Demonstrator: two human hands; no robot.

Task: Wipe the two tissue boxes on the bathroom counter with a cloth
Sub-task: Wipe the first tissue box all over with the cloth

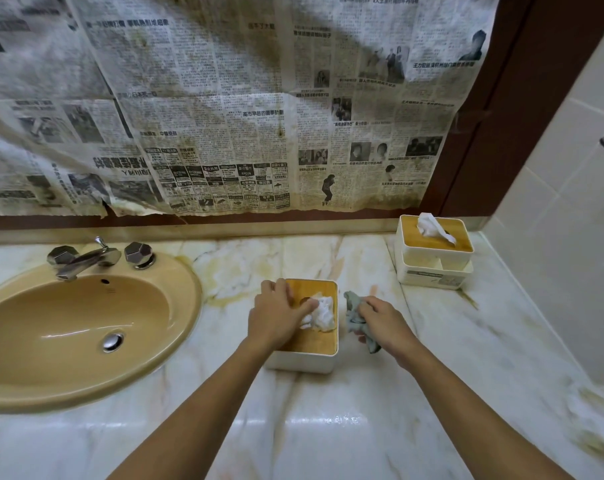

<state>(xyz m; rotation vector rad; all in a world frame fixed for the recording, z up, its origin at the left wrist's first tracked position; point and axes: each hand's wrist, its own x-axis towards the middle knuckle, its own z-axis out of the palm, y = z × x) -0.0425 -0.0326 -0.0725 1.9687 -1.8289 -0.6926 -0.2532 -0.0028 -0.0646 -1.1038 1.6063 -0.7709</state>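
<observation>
A white tissue box with a wooden lid (314,341) stands on the marble counter (328,427) in front of me, a crumpled white tissue (323,313) poking from its slot. My left hand (276,315) lies flat on the lid, fingers spread, thumb against the tissue. Just right of the box, my right hand (383,322) grips a bunched grey-green cloth (357,318) close to the box's right side; whether the cloth touches the box I cannot tell. A second white tissue box with a wooden lid (433,252) stands at the back right by the wall.
A tan oval sink (68,327) with a chrome tap (86,259) fills the left of the counter. Old newspaper (224,116) covers the mirror behind. A tiled wall (570,220) closes off the right side.
</observation>
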